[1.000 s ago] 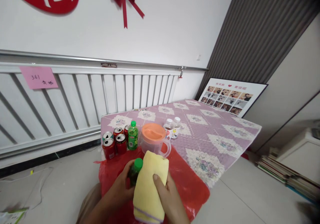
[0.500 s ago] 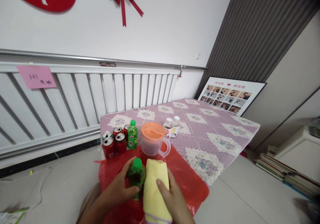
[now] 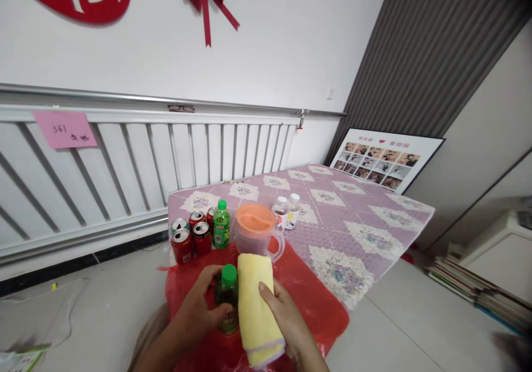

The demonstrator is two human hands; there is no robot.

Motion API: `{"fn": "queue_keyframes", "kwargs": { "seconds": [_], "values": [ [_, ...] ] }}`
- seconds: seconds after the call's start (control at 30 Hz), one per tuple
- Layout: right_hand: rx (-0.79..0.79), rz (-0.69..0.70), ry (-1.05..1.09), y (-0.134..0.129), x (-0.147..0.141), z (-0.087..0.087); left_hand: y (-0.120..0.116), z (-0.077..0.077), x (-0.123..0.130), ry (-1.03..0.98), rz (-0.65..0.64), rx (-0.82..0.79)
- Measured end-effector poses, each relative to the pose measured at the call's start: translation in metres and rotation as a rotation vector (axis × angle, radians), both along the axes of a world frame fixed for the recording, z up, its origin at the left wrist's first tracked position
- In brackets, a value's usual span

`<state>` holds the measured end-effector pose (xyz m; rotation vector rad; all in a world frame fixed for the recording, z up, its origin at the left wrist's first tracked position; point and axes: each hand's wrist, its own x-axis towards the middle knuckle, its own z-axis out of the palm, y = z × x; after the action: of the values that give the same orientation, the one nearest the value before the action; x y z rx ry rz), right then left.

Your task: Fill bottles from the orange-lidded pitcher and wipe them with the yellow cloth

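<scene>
left hand (image 3: 201, 311): extended from lower left, thumb and fingers clamped around the green-capped bottle (image 3: 228, 301), which stands roughly upright over the red plastic sheet (image 3: 310, 300). right hand (image 3: 286, 314): reaching from lower right, thumb on top, gripping the folded yellow cloth (image 3: 258, 308), soft, matte and oblong, just beside the bottle. beyond: translucent rounded jug (image 3: 254, 243) with smooth orange lid (image 3: 255, 218); cylindrical metal cans (image 3: 182, 246) at left; quilted, floral-patterned cover (image 3: 341, 244) beneath.
</scene>
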<state>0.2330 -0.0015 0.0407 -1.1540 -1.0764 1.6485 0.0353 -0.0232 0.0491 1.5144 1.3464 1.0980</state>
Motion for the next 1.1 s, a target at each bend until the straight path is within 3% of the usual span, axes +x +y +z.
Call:
{"fn": "queue_keyframes", "kwargs": {
  "seconds": [0.17,0.3,0.43,0.6,0.7,0.9,1.0,1.1],
  "values": [
    [0.132,0.041,-0.318,0.004,0.011,-0.017,0.004,-0.006,-0.011,-0.058,-0.142,0.005],
    [0.293,-0.008,-0.493,0.003,0.013,-0.018,0.006,-0.015,-0.013,-0.089,-0.161,0.011],
    [0.283,-0.023,-0.334,0.002,0.01,-0.004,0.005,-0.021,-0.012,-0.152,-0.115,0.027],
    [0.174,0.018,-0.039,-0.004,0.007,0.023,0.005,-0.017,-0.014,-0.146,-0.189,0.016],
    [0.122,0.021,0.041,-0.006,0.001,0.027,0.007,-0.016,-0.015,-0.154,-0.236,0.034],
    [0.069,0.01,-0.059,-0.001,-0.003,-0.009,0.01,-0.023,-0.019,-0.147,-0.245,0.03],
    [0.163,0.011,-0.258,0.001,0.001,-0.027,0.012,-0.028,-0.02,-0.174,-0.256,0.031],
    [0.281,0.032,-0.542,-0.001,0.004,-0.033,0.011,-0.027,-0.018,-0.195,-0.239,0.013]
  ]
}}
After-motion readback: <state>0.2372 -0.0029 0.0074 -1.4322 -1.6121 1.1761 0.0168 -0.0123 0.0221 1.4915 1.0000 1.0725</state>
